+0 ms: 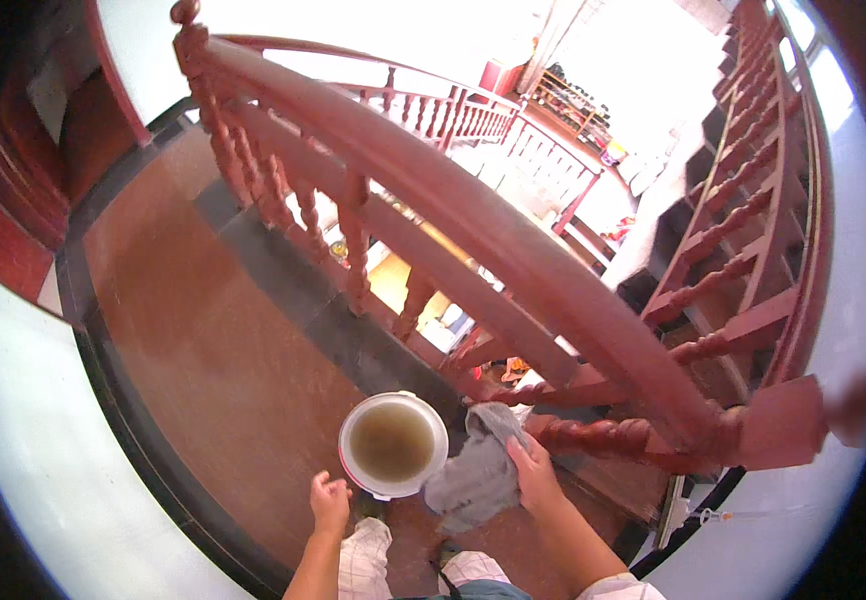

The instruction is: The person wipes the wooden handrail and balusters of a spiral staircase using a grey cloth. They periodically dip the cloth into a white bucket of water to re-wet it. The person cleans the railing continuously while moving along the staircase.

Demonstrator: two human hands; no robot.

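Note:
Hanging from my right hand is a grey cloth, bunched at its top and loose below. A white bucket of murky brownish water stands on the floor in front of my feet, just left of the cloth. My left hand is beside the bucket's lower left, its fingers partly curled, with nothing seen in them. Past the cloth rises the red wooden banister, its turned balusters set below a thick handrail.
A newel post stands at the right, with a railed staircase behind it. The brown floor has a dark tiled border. Through the balusters a lower level shows, with a shelf of shoes farther off. A red door is at the left.

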